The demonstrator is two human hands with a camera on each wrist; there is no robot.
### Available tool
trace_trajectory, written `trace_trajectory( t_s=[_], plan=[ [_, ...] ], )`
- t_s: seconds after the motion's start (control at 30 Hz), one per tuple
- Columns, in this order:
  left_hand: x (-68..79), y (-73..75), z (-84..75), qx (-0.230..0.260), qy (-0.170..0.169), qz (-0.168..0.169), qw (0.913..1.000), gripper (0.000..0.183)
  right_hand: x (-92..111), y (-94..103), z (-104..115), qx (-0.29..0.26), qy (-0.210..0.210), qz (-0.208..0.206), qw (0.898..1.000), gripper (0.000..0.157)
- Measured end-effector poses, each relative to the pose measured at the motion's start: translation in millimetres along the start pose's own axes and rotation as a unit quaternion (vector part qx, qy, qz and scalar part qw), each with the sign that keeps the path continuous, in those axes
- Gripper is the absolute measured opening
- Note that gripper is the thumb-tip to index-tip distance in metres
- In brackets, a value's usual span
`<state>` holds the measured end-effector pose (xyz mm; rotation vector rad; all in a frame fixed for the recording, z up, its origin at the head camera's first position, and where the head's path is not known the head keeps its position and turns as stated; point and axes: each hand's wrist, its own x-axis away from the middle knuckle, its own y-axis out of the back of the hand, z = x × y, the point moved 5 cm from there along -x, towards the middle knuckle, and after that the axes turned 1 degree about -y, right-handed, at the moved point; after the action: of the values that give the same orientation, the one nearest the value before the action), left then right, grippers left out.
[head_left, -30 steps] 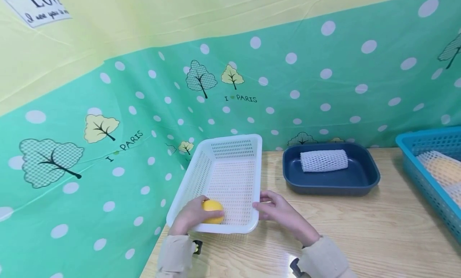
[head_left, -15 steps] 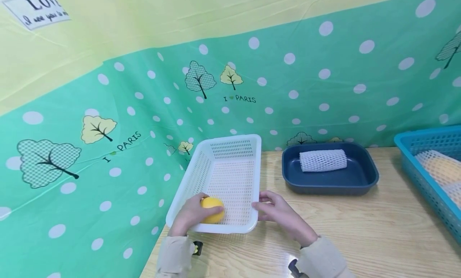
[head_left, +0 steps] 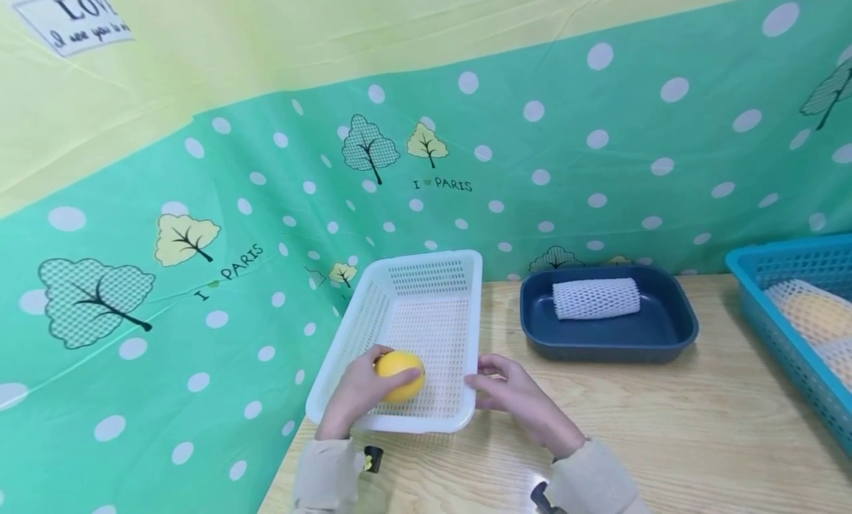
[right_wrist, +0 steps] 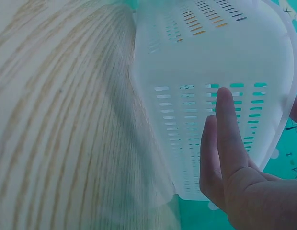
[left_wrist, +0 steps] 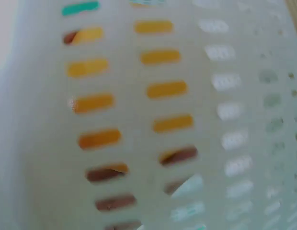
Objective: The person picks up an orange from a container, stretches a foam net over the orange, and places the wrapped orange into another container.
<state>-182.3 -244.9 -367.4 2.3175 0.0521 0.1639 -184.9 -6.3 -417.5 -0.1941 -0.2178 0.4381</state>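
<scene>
My left hand (head_left: 362,387) reaches over the near left corner of a white plastic basket (head_left: 435,424). It grips a smooth yellow round fruit (head_left: 399,366) inside, fingers behind and thumb across the front. In the left wrist view the slotted basket wall (left_wrist: 134,96) fills the picture; yellow-orange and skin tones show through the slots. At the right rim my right hand (head_left: 512,392) pinches the basket, thumb on the rim. Two of its fingers lie against the outer wall in the right wrist view, where the hand (right_wrist: 254,187) shows large.
Right of the basket stands a dark blue tray (head_left: 599,347) holding a white foam net sleeve (head_left: 595,298). A blue basket (head_left: 772,314) at the far right holds a net-wrapped round item (head_left: 815,310). Behind hangs a green dotted cloth (head_left: 492,188); below lies the wooden table (head_left: 665,433).
My left hand has moved the yellow fruit slightly away from me, off the near rim, and a little right within the basket. The right hand has stayed on the rim.
</scene>
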Motion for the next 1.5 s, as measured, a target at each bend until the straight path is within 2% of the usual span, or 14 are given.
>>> trace_trajectory(
  t_s=[0.27,0.5,0.73,1.2,1.5],
  plan=[
    [2.2,-0.5,-19.3,0.02,-0.025,-0.021,0.9993,0.072,0.7,0.3,2.2,-0.003,0.002,0.011,1.0,0.051],
    [8.8,-1.6,-39.4,0.028,-0.057,-0.031,0.9975,0.073,2.3,0.3,4.1,0.022,0.0,0.014,1.0,0.053],
    [13.3,-6.8,-52.8,0.034,-0.072,-0.034,0.9963,0.074,5.1,0.3,9.1,0.044,0.004,0.005,0.999,0.053],
    [20.8,-16.2,-78.7,0.075,-0.108,-0.029,0.9909,0.074,12.7,8.0,18.1,0.12,0.021,-0.058,0.991,0.049],
    [21.9,-26.6,-95.7,0.107,-0.135,-0.031,0.9846,0.067,18.4,13.4,27.6,0.121,0.061,-0.069,0.988,0.059]
  ],
)
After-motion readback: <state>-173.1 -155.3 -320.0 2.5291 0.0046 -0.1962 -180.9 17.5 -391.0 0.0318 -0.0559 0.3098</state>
